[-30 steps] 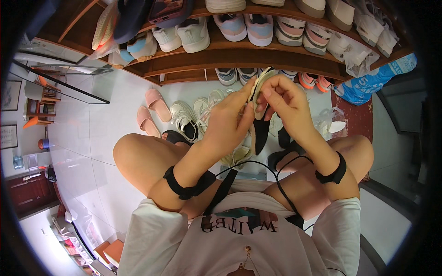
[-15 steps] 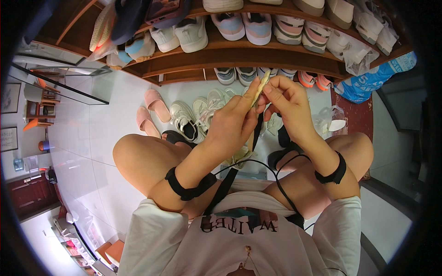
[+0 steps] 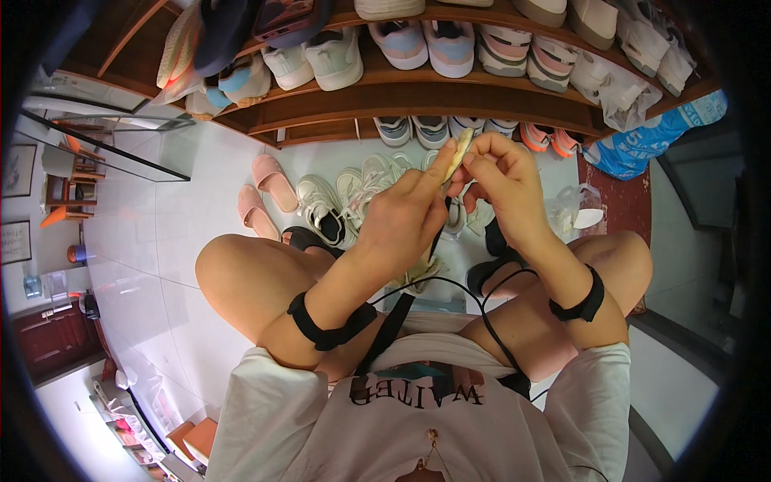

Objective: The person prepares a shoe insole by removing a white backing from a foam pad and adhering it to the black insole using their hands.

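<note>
Bright, even indoor light, soft shadows; strong fisheye bending, black vignetted rim.

Landmark: pale flat strip, pinched between both hands at upper centre of view.

Left hand sits just left of and below the strip, fingertips touching it. Right hand sits just right of it, touching.

Wooden shoe rack stands behind the strip, shoes in rows on its shelves. Sneakers lie on the floor left of the strip, below the rack. Pair of slippers lies further left, beside the sneakers. Bag lies well right of the strip, against the rack end. Knees flank the strip, lower left and lower right.
</note>
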Demonstrator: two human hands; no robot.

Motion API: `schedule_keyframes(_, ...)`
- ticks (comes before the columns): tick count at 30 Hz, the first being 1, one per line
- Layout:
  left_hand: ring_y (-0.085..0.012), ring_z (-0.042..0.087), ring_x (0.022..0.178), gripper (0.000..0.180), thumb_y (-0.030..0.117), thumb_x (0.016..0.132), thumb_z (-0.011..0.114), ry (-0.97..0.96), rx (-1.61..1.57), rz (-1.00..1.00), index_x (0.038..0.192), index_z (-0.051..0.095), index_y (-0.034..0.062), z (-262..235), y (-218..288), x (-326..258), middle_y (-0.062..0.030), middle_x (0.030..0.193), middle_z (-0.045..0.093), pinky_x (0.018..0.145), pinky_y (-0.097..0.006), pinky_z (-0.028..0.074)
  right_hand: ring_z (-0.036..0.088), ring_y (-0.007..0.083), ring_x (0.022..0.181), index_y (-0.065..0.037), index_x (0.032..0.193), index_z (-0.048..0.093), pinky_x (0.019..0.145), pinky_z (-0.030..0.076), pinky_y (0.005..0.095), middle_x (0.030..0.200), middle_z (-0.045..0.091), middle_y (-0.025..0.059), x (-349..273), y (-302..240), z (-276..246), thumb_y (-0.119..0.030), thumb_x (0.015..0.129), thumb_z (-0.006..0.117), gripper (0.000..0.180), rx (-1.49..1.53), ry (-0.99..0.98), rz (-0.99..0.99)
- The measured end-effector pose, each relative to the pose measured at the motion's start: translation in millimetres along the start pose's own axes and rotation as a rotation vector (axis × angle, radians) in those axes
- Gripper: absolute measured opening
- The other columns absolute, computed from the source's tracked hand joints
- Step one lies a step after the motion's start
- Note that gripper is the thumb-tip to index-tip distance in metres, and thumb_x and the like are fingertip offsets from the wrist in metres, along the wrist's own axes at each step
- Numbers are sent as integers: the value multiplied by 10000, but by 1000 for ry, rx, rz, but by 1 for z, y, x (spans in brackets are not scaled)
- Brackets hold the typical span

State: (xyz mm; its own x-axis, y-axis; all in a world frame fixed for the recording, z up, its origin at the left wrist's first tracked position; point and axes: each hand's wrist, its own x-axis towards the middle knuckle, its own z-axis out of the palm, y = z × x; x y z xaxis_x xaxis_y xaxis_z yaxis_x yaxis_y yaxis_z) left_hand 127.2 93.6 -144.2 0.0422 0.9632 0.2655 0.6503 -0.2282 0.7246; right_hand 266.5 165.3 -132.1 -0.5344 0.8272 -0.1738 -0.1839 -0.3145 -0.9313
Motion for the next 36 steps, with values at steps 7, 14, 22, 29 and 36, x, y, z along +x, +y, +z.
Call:
schedule_keyframes(7, -259, 554, 655, 572, 12, 700, 550, 55, 159, 76, 1252, 420, 94, -2, -1, 2, -119, 789, 525, 569, -324, 471, 560, 89, 582, 7, 796, 497, 438, 420, 192, 694, 579, 61, 1, 0, -3, -31, 797, 457, 55, -56, -31, 14)
schedule_keyframes(14, -175, 579, 753, 262, 36, 777, 549, 135, -305, -78, 1038, 549, 11, 1, 2, 4, -122, 870, 558, 634, -276, 479, 542, 80, 571, -6, 758, 498, 463, 403, 180, 677, 562, 40, 0, 7, 1, -19, 776, 476, 31, -42, -82, -11)
schedule_keyframes(22, -55, 510, 717, 188, 202, 888, 483, -20, -907, -565, 826, 499, 25, -10, 1, 8, 0, 771, 510, 648, -230, 495, 426, 108, 538, -6, 690, 441, 489, 348, 247, 599, 442, 35, -6, 4, 5, 24, 659, 550, 117, -604, -241, -223)
schedule_keyframes(29, -43, 503, 674, 219, 195, 890, 473, 15, -889, -615, 758, 491, 21, -8, -3, 6, 18, 690, 481, 638, -221, 491, 435, 149, 502, -2, 711, 431, 472, 370, 271, 606, 446, 80, -7, 5, 7, 12, 658, 575, 154, -671, -217, -259)
schedule_keyframes(36, -47, 527, 643, 203, 154, 880, 484, 67, -758, -604, 744, 524, 8, -3, -3, 3, 11, 686, 544, 625, -206, 483, 434, 145, 489, -9, 730, 422, 464, 369, 257, 587, 439, 61, -7, 9, 8, -39, 726, 609, 190, -730, -147, -234)
